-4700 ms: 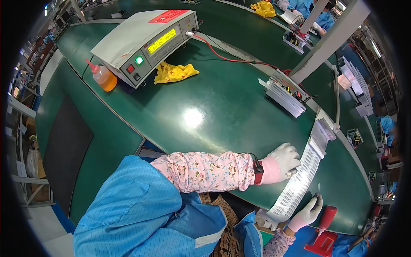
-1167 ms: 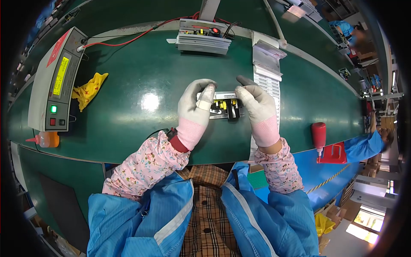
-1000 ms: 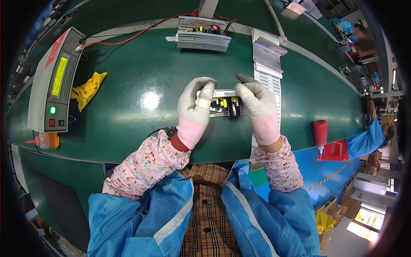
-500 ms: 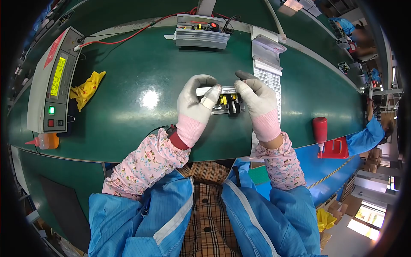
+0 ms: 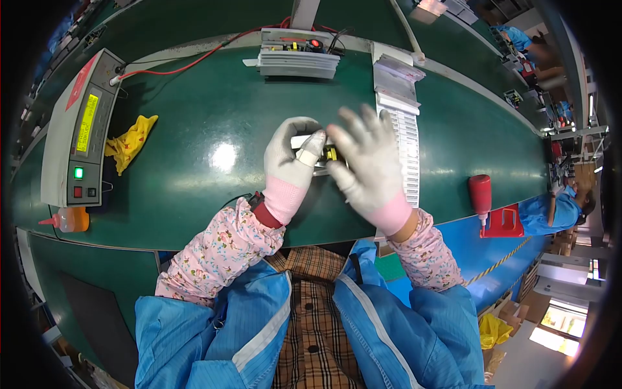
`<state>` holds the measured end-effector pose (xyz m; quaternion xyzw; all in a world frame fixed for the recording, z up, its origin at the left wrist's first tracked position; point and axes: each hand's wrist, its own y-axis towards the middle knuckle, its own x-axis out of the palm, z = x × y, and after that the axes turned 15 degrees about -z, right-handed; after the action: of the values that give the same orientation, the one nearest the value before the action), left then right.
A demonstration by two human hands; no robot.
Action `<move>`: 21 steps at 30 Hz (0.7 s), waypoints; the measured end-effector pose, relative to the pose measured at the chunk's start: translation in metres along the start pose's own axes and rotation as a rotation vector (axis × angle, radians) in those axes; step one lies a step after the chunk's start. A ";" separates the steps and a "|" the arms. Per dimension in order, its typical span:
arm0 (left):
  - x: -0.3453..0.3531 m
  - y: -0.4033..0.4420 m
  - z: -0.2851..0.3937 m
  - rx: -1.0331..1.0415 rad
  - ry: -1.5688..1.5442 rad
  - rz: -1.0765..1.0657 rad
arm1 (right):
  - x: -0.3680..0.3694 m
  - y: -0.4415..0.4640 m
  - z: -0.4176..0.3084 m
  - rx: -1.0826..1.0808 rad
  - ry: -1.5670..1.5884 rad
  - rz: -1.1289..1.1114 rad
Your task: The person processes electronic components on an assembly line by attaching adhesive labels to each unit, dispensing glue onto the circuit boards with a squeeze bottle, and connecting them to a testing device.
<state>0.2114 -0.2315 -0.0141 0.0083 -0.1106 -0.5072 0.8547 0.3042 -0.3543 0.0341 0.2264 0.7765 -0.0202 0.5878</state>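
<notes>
My left hand [image 5: 295,155], in a white and pink glove, grips the left end of a small metal-framed circuit unit [image 5: 330,153] with yellow and black parts. Fingers spread and slightly blurred, my right hand [image 5: 370,165] is over the unit's right side and hides much of it. Beyond and to the right lies a long sheet of labels [image 5: 408,155], partly behind my right hand. A finned metal unit [image 5: 299,63] with a red part and black wires rests at the far side of the green table.
On the left stand a tester [image 5: 81,129] with a lit display, an orange-filled bottle [image 5: 72,219] and a yellow cloth [image 5: 131,142]. A red bottle [image 5: 480,194] and red tray [image 5: 504,222] are at the right edge. Another person [image 5: 554,211] is at far right.
My right hand has let go of the unit's right end and opened, its fingers now spread over it. My left hand keeps its grip. The camera view has shifted slightly.
</notes>
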 end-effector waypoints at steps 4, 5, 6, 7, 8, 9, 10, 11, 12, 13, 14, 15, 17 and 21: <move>-0.009 0.007 0.004 0.043 -0.010 0.064 | -0.010 -0.013 0.008 -0.035 -0.297 -0.211; -0.009 0.008 0.000 0.068 0.005 0.080 | -0.015 -0.022 0.018 -0.057 -0.299 -0.200; -0.008 0.008 -0.003 0.089 0.016 0.092 | -0.018 -0.033 0.032 0.025 -0.398 -0.139; -0.008 0.008 -0.006 0.107 0.024 0.099 | -0.019 -0.036 0.038 0.114 -0.497 -0.077; -0.008 0.008 -0.007 0.115 0.026 0.100 | -0.020 -0.031 0.036 0.110 -0.499 -0.070; -0.008 0.008 -0.008 0.117 0.016 0.093 | -0.020 -0.025 0.031 0.115 -0.326 -0.040; -0.007 0.008 -0.009 0.119 0.009 0.084 | -0.020 -0.018 0.025 0.119 -0.152 -0.007; -0.006 0.008 -0.009 0.119 0.002 0.073 | -0.019 -0.011 0.021 0.123 0.024 0.025; -0.006 0.008 -0.009 0.117 -0.004 0.063 | -0.019 -0.008 0.019 0.126 0.201 0.057; -0.006 0.007 -0.009 0.118 0.001 0.056 | -0.021 -0.007 0.021 0.129 0.203 0.064; -0.006 0.006 -0.009 0.119 -0.001 0.054 | -0.023 -0.006 0.025 0.190 0.301 -0.044; -0.006 0.005 -0.009 0.121 -0.005 0.054 | -0.026 -0.005 0.029 0.248 0.396 -0.154; -0.008 0.008 -0.009 0.136 -0.015 0.062 | -0.031 0.004 0.037 0.353 0.578 -0.376; -0.012 0.011 -0.016 0.080 -0.101 -0.034 | -0.028 0.002 0.056 0.385 0.731 -0.152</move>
<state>0.2189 -0.2175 -0.0302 0.0188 -0.1737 -0.5164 0.8383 0.3608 -0.3781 0.0429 0.2663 0.9304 -0.1267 0.2175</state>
